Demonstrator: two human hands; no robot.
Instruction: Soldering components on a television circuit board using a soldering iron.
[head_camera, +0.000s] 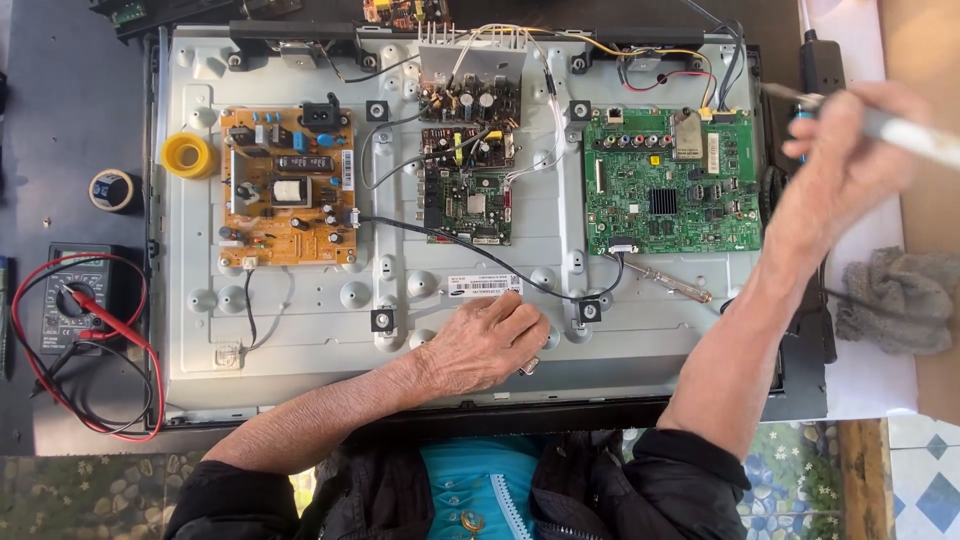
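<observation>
Dark tabletop (60, 120) carries an opened television back panel (300, 340), a grey metal plate with three circuit boards fixed to it: an orange board (285, 190), a small middle board (467, 190) and a green board (670, 180). The left hand (485, 345) rests on the panel near a white label, fingers curled loosely, holding nothing I can see. The right hand (850, 165) is closed around a soldering iron (900, 130), raised beside the green board. A meter (75, 300) with red leads lies well apart at the left edge.

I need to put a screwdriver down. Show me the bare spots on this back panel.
Bare metal lies below the orange board, left of the left hand. Another strip runs under the green board. The centre boards are crowded with wires.
</observation>
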